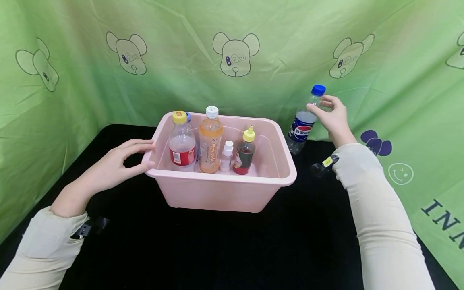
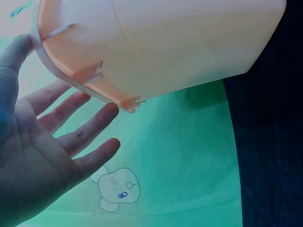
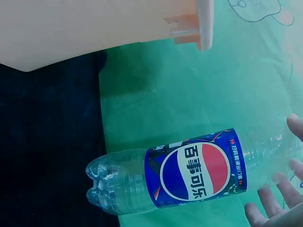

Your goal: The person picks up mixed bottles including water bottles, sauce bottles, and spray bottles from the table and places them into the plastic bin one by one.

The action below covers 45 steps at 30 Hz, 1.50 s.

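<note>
A pink plastic tub [image 1: 214,193] stands on the black tabletop. My left hand [image 1: 112,165] rests at its left rim, thumb and fingertips at the edge; the left wrist view shows the fingers of that hand [image 2: 57,137] spread out and nearly straight. Beyond the tub's right end, my right hand [image 1: 333,119] holds a clear Pepsi bottle [image 1: 302,127] with a blue cap by its upper part, thumb on one side and fingers on the other. The bottle leans a little, its top to the right. In the right wrist view, the blue label of the bottle [image 3: 196,168] faces the camera.
Inside the tub stand a yellow-capped bottle [image 1: 182,141], an orange drink bottle [image 1: 210,145], a small white-capped bottle [image 1: 226,157] and a yellow-nozzled sauce bottle [image 1: 244,155]. A blue cap [image 1: 188,117] shows behind the first. Green printed cloth [image 1: 174,72] hangs around the table.
</note>
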Each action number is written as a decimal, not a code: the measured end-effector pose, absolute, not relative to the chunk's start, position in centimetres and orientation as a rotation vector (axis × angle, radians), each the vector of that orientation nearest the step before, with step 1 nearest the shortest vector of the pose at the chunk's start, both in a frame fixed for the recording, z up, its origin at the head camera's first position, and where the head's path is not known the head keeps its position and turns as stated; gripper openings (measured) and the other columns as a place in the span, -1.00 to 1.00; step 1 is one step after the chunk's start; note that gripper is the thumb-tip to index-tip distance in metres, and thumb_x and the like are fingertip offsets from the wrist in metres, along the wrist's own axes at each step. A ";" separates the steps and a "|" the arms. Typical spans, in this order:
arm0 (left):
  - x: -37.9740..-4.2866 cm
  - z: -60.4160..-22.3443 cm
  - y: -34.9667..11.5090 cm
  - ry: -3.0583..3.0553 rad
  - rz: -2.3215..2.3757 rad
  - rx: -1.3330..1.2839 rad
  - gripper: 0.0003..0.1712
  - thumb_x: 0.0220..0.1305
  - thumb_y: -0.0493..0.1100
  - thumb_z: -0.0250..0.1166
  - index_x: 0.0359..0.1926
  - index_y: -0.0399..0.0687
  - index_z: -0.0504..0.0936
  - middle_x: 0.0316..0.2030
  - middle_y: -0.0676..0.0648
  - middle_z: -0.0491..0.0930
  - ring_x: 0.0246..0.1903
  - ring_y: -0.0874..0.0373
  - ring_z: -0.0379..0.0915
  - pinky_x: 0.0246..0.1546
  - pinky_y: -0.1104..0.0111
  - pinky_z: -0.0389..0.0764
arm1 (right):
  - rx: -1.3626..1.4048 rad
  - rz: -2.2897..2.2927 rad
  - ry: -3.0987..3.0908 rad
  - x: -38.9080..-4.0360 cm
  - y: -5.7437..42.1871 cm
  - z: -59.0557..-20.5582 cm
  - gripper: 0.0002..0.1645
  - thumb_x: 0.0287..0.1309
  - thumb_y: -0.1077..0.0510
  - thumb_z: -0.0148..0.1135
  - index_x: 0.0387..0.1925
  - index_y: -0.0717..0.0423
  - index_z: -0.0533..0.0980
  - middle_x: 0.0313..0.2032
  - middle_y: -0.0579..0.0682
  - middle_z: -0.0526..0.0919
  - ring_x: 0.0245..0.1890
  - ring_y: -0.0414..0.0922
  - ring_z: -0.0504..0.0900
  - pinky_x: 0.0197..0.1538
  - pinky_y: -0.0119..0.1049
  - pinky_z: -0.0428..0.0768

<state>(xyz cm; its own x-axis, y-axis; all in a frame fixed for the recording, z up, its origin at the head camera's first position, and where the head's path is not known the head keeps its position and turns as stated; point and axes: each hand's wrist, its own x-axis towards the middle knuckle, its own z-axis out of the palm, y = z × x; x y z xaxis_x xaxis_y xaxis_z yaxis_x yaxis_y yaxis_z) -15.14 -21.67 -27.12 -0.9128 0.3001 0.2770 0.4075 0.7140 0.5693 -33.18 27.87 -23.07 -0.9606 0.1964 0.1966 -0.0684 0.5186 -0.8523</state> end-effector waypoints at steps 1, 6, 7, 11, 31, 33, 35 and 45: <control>-15.1 -27.1 -21.7 -2.754 -0.973 -0.573 -0.46 0.21 -0.01 0.26 0.20 -0.02 0.45 0.17 -0.11 0.42 0.23 -0.03 0.25 0.14 -0.03 0.28 | -0.108 1.425 -2.491 -33.1 27.9 -22.9 -0.13 0.08 -0.17 0.25 0.35 0.01 0.17 0.27 0.03 0.31 0.10 -0.20 0.36 0.21 -0.26 0.41; -15.1 -27.1 -21.7 -2.754 -0.977 -0.574 -0.46 0.21 -0.01 0.26 0.20 -0.03 0.45 0.17 -0.11 0.42 0.22 -0.04 0.25 0.14 -0.04 0.28 | -0.087 1.430 -2.484 -32.7 27.7 -22.3 -0.15 0.07 -0.17 0.26 0.33 -0.02 0.19 0.16 -0.12 0.36 0.02 -0.27 0.37 0.16 -0.31 0.40; -15.1 -27.1 -21.7 -2.754 -0.978 -0.574 -0.46 0.21 -0.01 0.26 0.20 -0.03 0.45 0.17 -0.11 0.42 0.22 -0.04 0.25 0.15 -0.04 0.28 | -0.083 1.436 -2.478 -32.6 27.7 -22.2 -0.16 0.06 -0.16 0.27 0.32 -0.03 0.20 0.13 -0.15 0.37 0.00 -0.28 0.37 0.14 -0.32 0.40; -15.1 -27.1 -21.7 -2.753 -0.978 -0.576 -0.46 0.21 -0.01 0.26 0.20 -0.03 0.46 0.17 -0.11 0.42 0.22 -0.05 0.25 0.15 -0.06 0.28 | -0.064 1.462 -2.454 -32.2 27.6 -21.7 -0.19 0.06 -0.14 0.29 0.30 -0.04 0.23 0.03 -0.24 0.38 -0.04 -0.30 0.38 0.10 -0.36 0.38; -15.1 -27.0 -21.6 -2.749 -0.963 -0.580 -0.47 0.21 -0.01 0.26 0.19 -0.02 0.46 0.17 -0.11 0.42 0.22 -0.03 0.25 0.14 0.00 0.28 | 0.017 1.618 -2.349 -30.6 28.0 -18.5 -0.26 0.03 0.00 0.35 0.25 -0.10 0.28 -0.13 -0.36 0.39 -0.07 -0.34 0.42 0.20 -0.32 0.31; -15.1 -27.0 -21.6 -2.745 -0.950 -0.580 -0.47 0.21 -0.01 0.26 0.19 -0.01 0.47 0.17 -0.10 0.43 0.22 -0.02 0.25 0.14 0.07 0.29 | 0.026 1.631 -2.333 -30.4 28.0 -18.0 -0.28 0.02 0.01 0.36 0.23 -0.11 0.30 -0.14 -0.36 0.40 -0.07 -0.33 0.42 0.16 -0.35 0.32; -15.1 -27.0 -21.6 -2.741 -0.940 -0.583 -0.47 0.21 -0.01 0.26 0.19 -0.01 0.47 0.17 -0.10 0.43 0.22 -0.01 0.25 0.13 0.12 0.29 | 0.042 1.665 -2.302 -30.3 28.0 -17.7 -0.30 0.01 0.04 0.37 0.20 -0.11 0.32 -0.14 -0.34 0.41 -0.08 -0.33 0.43 0.11 -0.40 0.33; -15.2 -27.1 -21.7 -2.748 -0.964 -0.583 -0.46 0.21 -0.01 0.26 0.20 -0.02 0.46 0.17 -0.11 0.42 0.23 -0.04 0.24 0.14 -0.04 0.28 | 0.089 1.828 -2.166 -29.7 27.7 -16.4 -0.33 -0.05 0.12 0.42 0.13 -0.06 0.37 -0.16 -0.27 0.45 -0.18 -0.33 0.43 -0.14 -0.56 0.37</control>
